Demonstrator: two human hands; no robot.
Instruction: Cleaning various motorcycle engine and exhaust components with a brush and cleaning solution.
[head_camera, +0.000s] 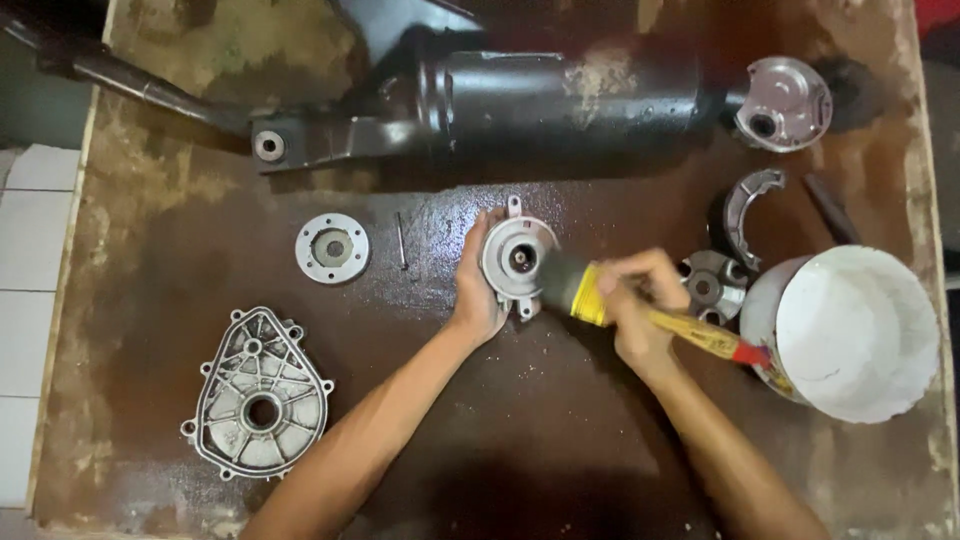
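Head view, straight down, close overhead

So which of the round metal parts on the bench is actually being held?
The round housing at centre, steadied by the left hand while the right hand brushes it. The flat disc to its left lies untouched.

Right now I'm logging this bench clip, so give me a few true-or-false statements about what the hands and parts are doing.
1. The left hand holds a round metal housing. True.
2. The right hand holds a screwdriver. False: it grips a yellow-handled brush.
3. The white bucket sits at the left edge. False: it is on the right.
4. A finned cover lies apart, untouched. True.
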